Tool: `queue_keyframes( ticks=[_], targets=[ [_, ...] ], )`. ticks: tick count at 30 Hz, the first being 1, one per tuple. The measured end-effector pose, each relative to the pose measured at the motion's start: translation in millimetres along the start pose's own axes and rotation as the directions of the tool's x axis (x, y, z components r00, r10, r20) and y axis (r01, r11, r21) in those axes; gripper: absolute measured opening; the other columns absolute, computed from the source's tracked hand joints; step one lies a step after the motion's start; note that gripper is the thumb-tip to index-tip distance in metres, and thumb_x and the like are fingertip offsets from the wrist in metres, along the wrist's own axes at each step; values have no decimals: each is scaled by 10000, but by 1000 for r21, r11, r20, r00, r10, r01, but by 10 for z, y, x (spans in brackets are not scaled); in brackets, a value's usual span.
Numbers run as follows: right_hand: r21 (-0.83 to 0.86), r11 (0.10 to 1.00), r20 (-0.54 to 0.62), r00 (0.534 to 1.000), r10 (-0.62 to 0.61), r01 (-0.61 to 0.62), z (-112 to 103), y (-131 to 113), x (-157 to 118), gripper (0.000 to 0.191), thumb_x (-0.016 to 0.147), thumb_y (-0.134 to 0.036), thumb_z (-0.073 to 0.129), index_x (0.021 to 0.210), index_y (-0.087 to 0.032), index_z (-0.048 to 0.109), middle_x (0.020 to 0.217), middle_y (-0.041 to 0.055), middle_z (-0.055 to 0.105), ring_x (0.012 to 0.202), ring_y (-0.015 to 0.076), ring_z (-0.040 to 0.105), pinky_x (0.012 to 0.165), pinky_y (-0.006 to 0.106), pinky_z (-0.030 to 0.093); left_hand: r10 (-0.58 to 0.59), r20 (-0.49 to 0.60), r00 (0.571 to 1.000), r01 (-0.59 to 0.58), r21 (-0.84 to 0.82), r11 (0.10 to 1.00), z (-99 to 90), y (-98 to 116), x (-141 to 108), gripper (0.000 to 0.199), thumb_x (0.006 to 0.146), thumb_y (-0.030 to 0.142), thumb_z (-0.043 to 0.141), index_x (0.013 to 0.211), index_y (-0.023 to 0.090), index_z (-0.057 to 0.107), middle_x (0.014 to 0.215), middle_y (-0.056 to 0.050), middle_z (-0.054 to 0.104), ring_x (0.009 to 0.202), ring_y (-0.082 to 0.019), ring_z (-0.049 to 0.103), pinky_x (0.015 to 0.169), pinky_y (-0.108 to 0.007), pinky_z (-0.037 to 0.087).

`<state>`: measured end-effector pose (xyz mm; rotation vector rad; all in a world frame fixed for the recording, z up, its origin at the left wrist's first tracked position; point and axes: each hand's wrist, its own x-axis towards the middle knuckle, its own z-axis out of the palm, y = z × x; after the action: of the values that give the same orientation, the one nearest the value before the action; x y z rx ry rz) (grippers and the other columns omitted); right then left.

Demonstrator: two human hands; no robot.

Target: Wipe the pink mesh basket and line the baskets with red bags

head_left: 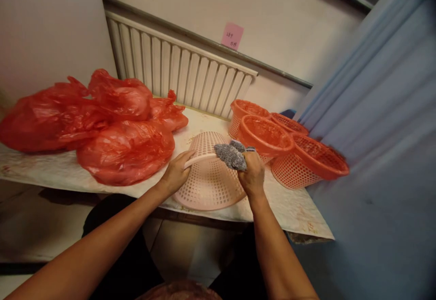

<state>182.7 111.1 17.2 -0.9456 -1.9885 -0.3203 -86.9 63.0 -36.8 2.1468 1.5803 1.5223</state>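
A pale pink perforated plastic basket [213,184] lies tipped on its side, its wide mouth facing me. My left hand [177,170] grips the basket's rim at the upper left, fingers wrapped over it. In my right hand [252,173] is a bunched grey cloth [231,155], held at the upper right of the rim; whether it presses on the basket is hard to tell. Just beyond that hand stands a basket lined with a red plastic bag [267,132].
Several knotted red plastic bags [126,152] are heaped on the left of the covered table [289,213]. More red-lined baskets [299,168] stand at the right, beside a blue curtain [374,109]. A white radiator [180,68] runs along the wall behind.
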Motion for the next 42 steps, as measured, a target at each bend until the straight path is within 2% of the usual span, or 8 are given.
queue_keyframes(
  ticks=[8,10,15,18,27,31,33,42],
  targets=[
    [172,949,-102,953,285,-265,143,187,-370,105,844,-275,537,877,-190,589,842,37,596,815,199,551,748,325,437,51,30,998,-51,-3,999,7,-121,-3,550,775,73,421,1296,155,575,1321,-114,612,1236,-229,561,1072,-462,450],
    [267,849,-129,856,500,-456,252,212,-622,168,815,-323,573,902,-182,602,846,38,619,788,197,570,732,323,449,42,14,999,-42,-12,999,-7,-149,-46,539,785,83,410,1293,150,577,1315,-118,616,1226,-228,569,1067,-456,455],
    [462,462,-168,437,884,-757,681,93,-1290,505,699,-483,655,1066,-137,635,982,119,694,909,262,639,790,369,494,28,-23,999,-29,-39,999,-41,-177,-114,528,782,98,413,1281,117,584,1307,-139,619,1216,-237,578,1069,-464,448],
    [448,377,-117,365,924,-811,868,-35,-1541,474,683,-517,618,940,-123,672,859,124,707,839,275,655,725,379,511,-13,-38,999,11,-58,998,-64,-210,-171,523,783,114,416,1275,147,589,1311,-107,623,1217,-224,580,1078,-446,444],
    [353,609,-164,593,788,-710,318,102,-645,260,701,-397,634,851,-185,617,810,36,644,754,207,553,709,313,433,-316,-70,946,309,-96,946,-89,-272,-256,421,813,288,520,1188,126,619,1116,-107,711,1037,-260,664,973,-443,515],
    [48,938,-221,912,346,-344,-72,177,-39,81,807,-252,520,813,-197,578,815,39,585,809,210,511,756,322,400,-276,-48,960,269,-110,957,-79,-66,-47,523,799,307,554,1281,105,554,1246,-148,652,1125,-275,627,1002,-456,488],
    [-25,993,-93,989,113,-116,-147,135,126,103,826,-188,482,852,-197,582,849,52,583,849,214,513,776,325,400,-184,4,983,183,-119,976,-50,26,56,522,801,288,549,1294,120,549,1296,-144,624,1174,-268,601,1024,-453,473],
    [34,999,66,998,16,-19,-17,12,129,106,871,-202,490,917,-196,585,888,53,582,876,211,511,785,322,394,0,58,998,5,-72,997,106,-15,89,478,810,119,419,1258,110,586,1288,-139,626,1207,-235,576,1074,-431,436]
  ],
)
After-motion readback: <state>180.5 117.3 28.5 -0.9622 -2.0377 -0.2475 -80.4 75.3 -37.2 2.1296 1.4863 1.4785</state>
